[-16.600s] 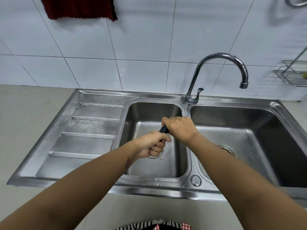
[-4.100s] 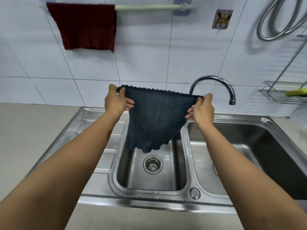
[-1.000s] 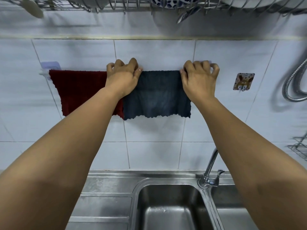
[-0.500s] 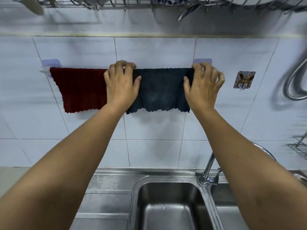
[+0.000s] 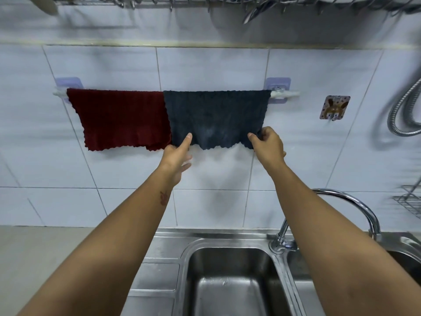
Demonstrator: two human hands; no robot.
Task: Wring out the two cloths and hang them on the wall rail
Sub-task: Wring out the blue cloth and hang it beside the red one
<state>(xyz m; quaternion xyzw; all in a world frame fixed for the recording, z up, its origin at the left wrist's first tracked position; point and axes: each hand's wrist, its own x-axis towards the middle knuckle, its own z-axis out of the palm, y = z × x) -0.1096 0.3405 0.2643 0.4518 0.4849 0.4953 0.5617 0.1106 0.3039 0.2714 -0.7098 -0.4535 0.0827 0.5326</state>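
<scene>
A dark red cloth [image 5: 118, 117] and a dark blue cloth [image 5: 216, 115] hang side by side over the white wall rail [image 5: 284, 94], red on the left, blue on the right. My left hand [image 5: 177, 153] pinches the blue cloth's lower left corner between thumb and fingers. My right hand [image 5: 267, 143] pinches its lower right corner. Both arms reach up from below. The rail's two purple wall mounts show at either end.
A steel double sink [image 5: 230, 281] lies below, with a curved tap [image 5: 355, 208] to the right. A dish rack [image 5: 227, 2] hangs above the tiles. A wall hook [image 5: 333, 108], a metal hose [image 5: 403, 115] and a wire shelf [image 5: 410, 204] are on the right.
My hands slid from the top of the blue cloth at the rail down to its bottom corners. The cloth now hangs spread wider along the rail.
</scene>
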